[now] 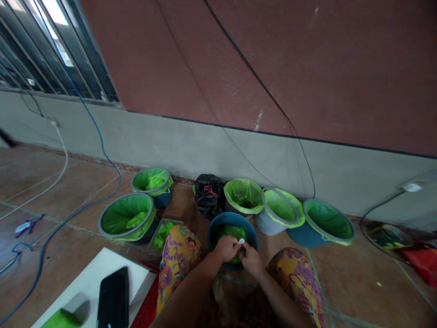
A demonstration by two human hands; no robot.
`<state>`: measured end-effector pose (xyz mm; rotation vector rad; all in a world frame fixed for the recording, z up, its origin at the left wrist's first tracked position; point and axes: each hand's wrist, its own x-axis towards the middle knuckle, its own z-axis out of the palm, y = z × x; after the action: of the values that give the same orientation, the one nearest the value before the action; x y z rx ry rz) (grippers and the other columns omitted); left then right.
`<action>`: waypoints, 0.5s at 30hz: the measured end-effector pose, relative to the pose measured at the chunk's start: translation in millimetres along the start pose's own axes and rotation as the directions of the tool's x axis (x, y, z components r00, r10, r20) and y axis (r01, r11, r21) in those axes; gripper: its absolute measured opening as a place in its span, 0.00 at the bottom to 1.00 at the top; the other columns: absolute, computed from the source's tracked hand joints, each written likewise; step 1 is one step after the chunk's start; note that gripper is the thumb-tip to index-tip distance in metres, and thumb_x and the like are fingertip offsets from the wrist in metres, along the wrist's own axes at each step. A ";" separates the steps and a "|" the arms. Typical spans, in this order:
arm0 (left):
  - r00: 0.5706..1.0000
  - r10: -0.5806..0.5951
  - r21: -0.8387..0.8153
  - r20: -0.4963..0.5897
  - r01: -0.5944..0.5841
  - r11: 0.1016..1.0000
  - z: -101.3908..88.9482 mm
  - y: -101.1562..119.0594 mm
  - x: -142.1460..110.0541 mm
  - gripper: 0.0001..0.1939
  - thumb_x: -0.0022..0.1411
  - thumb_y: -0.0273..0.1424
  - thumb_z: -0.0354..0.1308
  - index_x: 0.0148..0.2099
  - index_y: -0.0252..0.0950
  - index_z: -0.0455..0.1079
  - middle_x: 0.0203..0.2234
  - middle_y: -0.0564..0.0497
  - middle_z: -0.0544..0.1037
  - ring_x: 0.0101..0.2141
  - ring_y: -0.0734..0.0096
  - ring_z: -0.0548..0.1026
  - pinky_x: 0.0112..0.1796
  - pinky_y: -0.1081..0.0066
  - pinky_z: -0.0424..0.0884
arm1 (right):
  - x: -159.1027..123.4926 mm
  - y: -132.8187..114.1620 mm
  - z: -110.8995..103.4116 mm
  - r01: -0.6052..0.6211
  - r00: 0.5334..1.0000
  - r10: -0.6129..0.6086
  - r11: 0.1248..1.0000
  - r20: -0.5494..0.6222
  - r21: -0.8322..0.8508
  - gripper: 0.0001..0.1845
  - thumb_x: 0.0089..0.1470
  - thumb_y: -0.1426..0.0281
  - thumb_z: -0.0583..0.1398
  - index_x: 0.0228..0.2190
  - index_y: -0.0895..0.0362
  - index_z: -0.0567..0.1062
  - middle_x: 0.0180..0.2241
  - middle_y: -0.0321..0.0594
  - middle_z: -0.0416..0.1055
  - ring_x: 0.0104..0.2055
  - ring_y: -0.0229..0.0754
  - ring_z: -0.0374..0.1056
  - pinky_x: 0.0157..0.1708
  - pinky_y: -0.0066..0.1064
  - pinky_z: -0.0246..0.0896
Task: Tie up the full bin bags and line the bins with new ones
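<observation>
My left hand (226, 248) and my right hand (251, 259) meet above a blue bucket (251, 230) between my knees. A small white loop (241, 241), perhaps string or a band, sticks up between their pinched fingertips. Both hands are closed, and both seem to grip the loop. Inside the bucket lies a thin green sheet or bag (231, 232), partly hidden by the hands. Whether the fingers also hold some of that green material I cannot tell.
Several buckets with green liners stand around, including a left one (102, 231) and a right one (302, 234). A black bag (209, 200) sits by the wall. A phone (113, 296) lies on a white surface (80, 282). A blue cable (73, 216) crosses the floor.
</observation>
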<state>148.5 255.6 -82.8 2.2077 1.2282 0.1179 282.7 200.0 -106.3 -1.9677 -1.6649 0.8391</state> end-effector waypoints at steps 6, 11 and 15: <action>0.996 -0.018 -0.187 -0.083 0.002 0.982 -4.4 2.5 1.0 0.14 0.65 0.35 0.52 0.38 0.36 0.78 0.37 0.46 0.81 0.41 0.64 0.76 0.46 0.68 0.68 | 9.2 1.8 -5.2 -0.046 0.998 0.046 0.999 -0.047 -0.005 0.12 0.53 0.74 0.53 0.36 0.55 0.75 0.36 0.41 0.78 0.41 0.43 0.75 0.42 0.30 0.65; 0.985 -0.153 -0.256 -0.085 0.127 0.958 -7.0 -5.4 -1.5 0.36 0.51 0.24 0.60 0.63 0.34 0.63 0.56 0.42 0.72 0.56 0.57 0.69 0.59 0.64 0.61 | 24.5 4.0 -20.5 -0.108 0.988 0.118 0.988 -0.095 0.111 0.12 0.57 0.69 0.52 0.36 0.55 0.75 0.35 0.40 0.78 0.39 0.43 0.75 0.41 0.31 0.66; 0.896 -0.444 -0.227 0.023 0.437 0.870 1.2 -14.5 -0.7 0.52 0.45 0.19 0.61 0.72 0.29 0.45 0.63 0.33 0.61 0.60 0.48 0.64 0.60 0.60 0.60 | 37.4 9.5 -24.7 -0.287 0.956 0.284 0.957 -0.074 -0.034 0.20 0.58 0.68 0.53 0.51 0.58 0.71 0.41 0.44 0.77 0.43 0.45 0.74 0.44 0.32 0.64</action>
<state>137.7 260.2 -91.5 1.6889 1.6187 0.0996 310.2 236.3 -101.2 -2.2778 -1.3914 0.8291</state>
